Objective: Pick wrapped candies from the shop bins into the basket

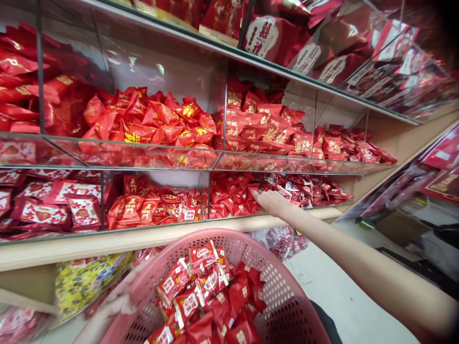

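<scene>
A pink perforated plastic basket [287, 291] is tilted toward me, below the shelves. Inside it lie red-and-white wrapped sweets [188, 306] on the left and plain red wrapped sweets [240, 294] with gold print on the right. My left hand [120, 298], somewhat blurred, is closed on the basket's left rim. My right hand [268, 200] reaches into a lower shelf compartment of small red wrapped sweets [229, 191]. Its fingertips are closed at a red wrapped sweet [253, 189] on the near side of that pile.
Clear dividers and front panels split the shelves [143, 155] into compartments of red packets. Large red bags [276, 43] fill the upper shelf. Under the lowest board [89, 246] lies a yellow bag [89, 282]. Pale floor [333, 267] shows at the right.
</scene>
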`<act>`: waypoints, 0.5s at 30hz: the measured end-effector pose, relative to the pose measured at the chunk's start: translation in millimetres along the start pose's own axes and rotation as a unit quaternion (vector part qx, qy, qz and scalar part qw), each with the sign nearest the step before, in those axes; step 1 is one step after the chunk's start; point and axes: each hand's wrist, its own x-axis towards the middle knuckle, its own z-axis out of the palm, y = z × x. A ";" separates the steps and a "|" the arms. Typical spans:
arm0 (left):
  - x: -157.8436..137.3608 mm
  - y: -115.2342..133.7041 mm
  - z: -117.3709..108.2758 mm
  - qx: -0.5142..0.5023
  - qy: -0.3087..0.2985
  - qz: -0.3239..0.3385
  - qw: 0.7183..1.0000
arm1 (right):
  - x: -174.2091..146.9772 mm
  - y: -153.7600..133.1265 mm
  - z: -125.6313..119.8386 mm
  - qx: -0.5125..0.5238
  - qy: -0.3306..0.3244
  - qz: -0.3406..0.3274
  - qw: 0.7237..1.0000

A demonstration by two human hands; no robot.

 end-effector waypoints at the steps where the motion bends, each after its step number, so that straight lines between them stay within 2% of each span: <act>1: 0.1 -0.3 -1.3 0.003 0.000 -0.008 1.000 | 0.6 -0.6 -0.5 -0.002 -0.002 -0.001 1.000; 8: -5.6 -1.3 -8.0 0.038 0.019 -0.060 0.997 | 4.5 -1.2 1.9 0.004 -0.010 -0.013 1.000; 15: -12.6 3.2 2.8 0.070 0.016 -0.059 0.996 | -4.9 9.5 -6.4 0.028 0.012 -0.022 0.999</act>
